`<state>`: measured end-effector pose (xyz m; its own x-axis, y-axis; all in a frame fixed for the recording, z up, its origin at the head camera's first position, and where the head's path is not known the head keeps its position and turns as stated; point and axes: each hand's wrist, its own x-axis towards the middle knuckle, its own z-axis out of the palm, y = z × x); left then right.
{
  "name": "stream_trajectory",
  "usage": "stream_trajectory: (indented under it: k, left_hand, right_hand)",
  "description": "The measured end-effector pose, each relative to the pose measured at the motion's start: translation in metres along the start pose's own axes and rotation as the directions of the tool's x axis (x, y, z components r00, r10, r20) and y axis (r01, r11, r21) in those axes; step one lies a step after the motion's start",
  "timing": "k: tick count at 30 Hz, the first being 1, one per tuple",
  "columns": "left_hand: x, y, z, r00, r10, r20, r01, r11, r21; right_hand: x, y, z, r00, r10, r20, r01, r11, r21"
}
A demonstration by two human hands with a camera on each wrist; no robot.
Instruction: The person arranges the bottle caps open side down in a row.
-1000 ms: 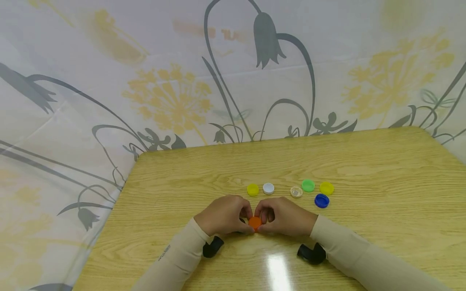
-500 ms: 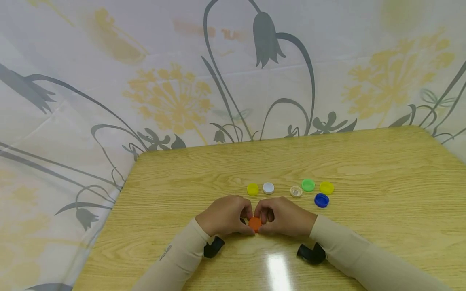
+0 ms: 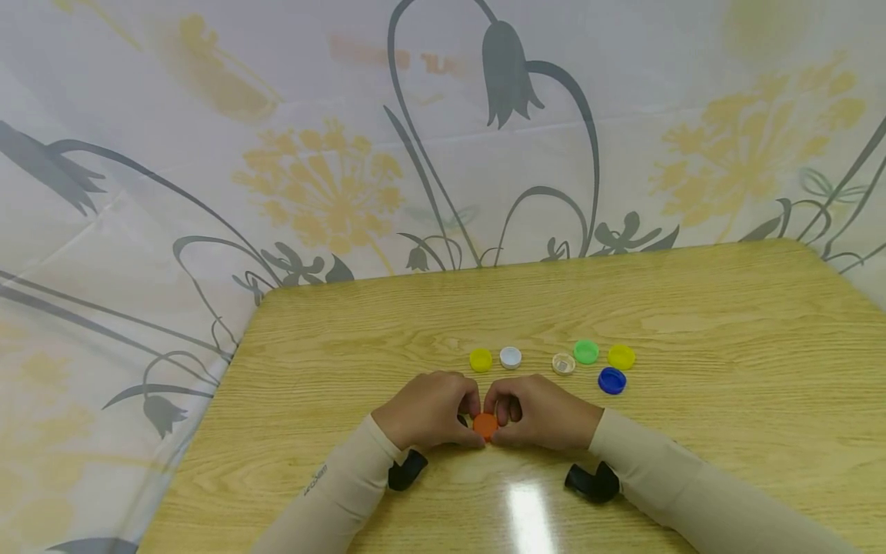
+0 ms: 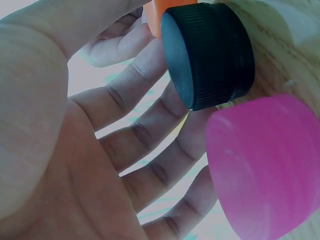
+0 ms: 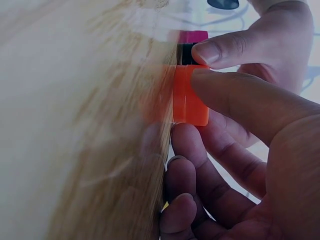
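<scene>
An orange bottle cap (image 3: 485, 426) sits on the table between my hands. My right hand (image 3: 550, 415) pinches it between thumb and index finger, as the right wrist view shows. From the other side my left hand (image 3: 427, 412) has thumb and index tips at the cap's edge. Under the left palm, a black bottle cap (image 4: 207, 57) and a pink bottle cap (image 4: 265, 167) stand in line with the orange one; the left hand mostly covers them in the head view. The left thumb (image 5: 227, 47) lies over the black cap where it meets the orange one.
Beyond my hands lie a yellow cap (image 3: 481, 360), a white cap (image 3: 511, 358), a clear beige cap (image 3: 564, 365), a green cap (image 3: 586, 352), another yellow cap (image 3: 621, 357) and a blue cap (image 3: 612, 381). A flower-patterned curtain (image 3: 443, 154) borders the wooden table (image 3: 360, 331).
Almost nothing differs. Both hands stay around the orange bottle cap, which has shifted very slightly toward the near edge since one second ago.
</scene>
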<state>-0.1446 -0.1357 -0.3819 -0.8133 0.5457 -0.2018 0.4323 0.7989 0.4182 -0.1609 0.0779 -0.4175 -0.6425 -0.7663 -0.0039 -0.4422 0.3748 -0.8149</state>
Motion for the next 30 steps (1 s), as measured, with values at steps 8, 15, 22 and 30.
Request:
stream_trajectory:
  k: [8,15,22,30]
  left_hand:
    - [-0.002,-0.002,-0.001,1.0,0.001,0.004,-0.001,1.0,0.004]
    - [-0.008,-0.007,-0.009,1.0,-0.024,0.018,0.024,0.999,-0.028]
    - [-0.008,-0.003,-0.017,0.978,-0.034,-0.208,0.028,0.999,-0.032]
    - [0.002,0.002,-0.015,0.932,-0.049,-0.359,0.067,0.997,0.036]
  right_hand:
    - [0.002,-0.003,-0.001,1.0,0.006,0.007,-0.006,1.0,0.002]
    - [0.002,-0.004,-0.004,0.999,0.04,0.027,-0.04,0.999,-0.004]
    - [0.007,-0.003,-0.012,0.997,0.018,-0.072,-0.02,1.0,-0.024]
    - [0.018,-0.005,-0.017,0.956,0.076,-0.285,-0.115,0.985,-0.126]
